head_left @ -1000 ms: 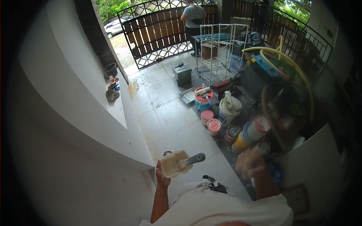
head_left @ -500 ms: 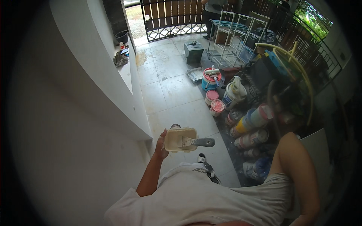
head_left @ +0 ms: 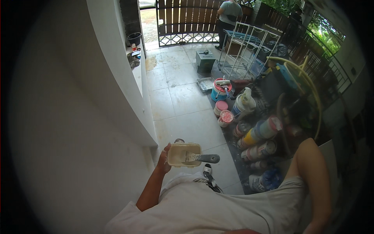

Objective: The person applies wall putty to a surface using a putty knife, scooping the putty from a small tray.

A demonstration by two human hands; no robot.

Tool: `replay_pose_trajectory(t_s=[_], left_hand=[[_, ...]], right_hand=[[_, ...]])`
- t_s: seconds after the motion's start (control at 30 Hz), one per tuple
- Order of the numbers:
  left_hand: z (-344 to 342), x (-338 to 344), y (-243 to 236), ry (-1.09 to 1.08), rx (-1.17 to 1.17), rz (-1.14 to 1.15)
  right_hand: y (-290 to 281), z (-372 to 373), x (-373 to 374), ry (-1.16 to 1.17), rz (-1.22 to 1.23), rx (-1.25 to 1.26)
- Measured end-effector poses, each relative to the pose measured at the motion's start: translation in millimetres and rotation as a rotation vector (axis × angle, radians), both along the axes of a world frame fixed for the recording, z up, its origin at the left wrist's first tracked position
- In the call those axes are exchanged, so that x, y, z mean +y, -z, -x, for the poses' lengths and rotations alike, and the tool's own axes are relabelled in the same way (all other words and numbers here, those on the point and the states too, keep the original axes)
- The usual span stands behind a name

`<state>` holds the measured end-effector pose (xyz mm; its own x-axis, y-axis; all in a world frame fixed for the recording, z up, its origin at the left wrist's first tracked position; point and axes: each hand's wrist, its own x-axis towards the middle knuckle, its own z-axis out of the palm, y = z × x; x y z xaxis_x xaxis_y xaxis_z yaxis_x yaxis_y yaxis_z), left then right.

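My left hand (head_left: pixel 165 160) grips the left side of a cream rectangular plastic tub (head_left: pixel 175 155) in front of my body. A putty knife (head_left: pixel 208 158) with a dark grey handle lies across the tub. Its pale-smeared blade rests inside, and the handle sticks out over the right rim with no hand on it. Pale residue coats the tub's inner walls. On the right, my bent right arm (head_left: pixel 311 171) shows with the elbow raised; the hand itself is out of the picture.
A white wall (head_left: pixel 93 117) runs close on my left. Along the right stand paint buckets (head_left: pixel 222 90), stacked cans (head_left: pixel 259 132), a white rack (head_left: pixel 245 50) and a yellow hose (head_left: pixel 317 93). A green metal box (head_left: pixel 205 61) and paint tray (head_left: pixel 205 84) sit ahead. Another person (head_left: pixel 230 19) stands by the gate (head_left: pixel 189 21).
The view has tilted up slightly, showing more of the gate and the other person. The tub sits a little lower in the picture, still in my left hand with the putty knife inside.
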<state>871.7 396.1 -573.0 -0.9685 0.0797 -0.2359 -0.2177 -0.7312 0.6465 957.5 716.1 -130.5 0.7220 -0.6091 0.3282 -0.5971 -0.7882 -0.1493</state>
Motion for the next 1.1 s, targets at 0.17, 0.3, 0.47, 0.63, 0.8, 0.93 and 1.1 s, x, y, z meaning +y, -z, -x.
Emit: replay_pose_trajectory(t_s=[0.17, 0.3, 0.47, 0.63, 0.8, 0.93, 1.1], left_hand=[[-3.9, 3.1, -4.3, -0.066, -0.027, -0.016], [-5.6, 7.6, -11.0, -0.12, 0.046, -0.057], [-4.8, 7.3, -10.0, -0.108, -0.004, -0.009], [-4.8, 9.6, -9.1, -0.11, -0.044, 0.03], [3.6, 18.5, -14.1, -0.085, 0.066, -0.056], [11.6, 21.9, -16.7, -0.068, -0.002, -0.03], [11.3, 23.3, -14.9, -0.035, 0.052, -0.003]], right_hand=[[32.0, 75.0, -17.8, -0.153, -0.488, -0.219], [139.9, 168.1, -2.6, 0.092, -0.497, -1.033], [330.5, 202.2, -0.8, 1.83, 0.164, -1.237], [396.9, 135.4, -11.2, 1.429, 0.121, -1.682], [372.2, 113.9, -47.4, 1.096, 0.226, -1.639], [354.2, 111.8, -72.1, 1.486, 0.204, -1.517], [329.4, 104.2, -73.7, 1.566, 0.137, -1.547]])
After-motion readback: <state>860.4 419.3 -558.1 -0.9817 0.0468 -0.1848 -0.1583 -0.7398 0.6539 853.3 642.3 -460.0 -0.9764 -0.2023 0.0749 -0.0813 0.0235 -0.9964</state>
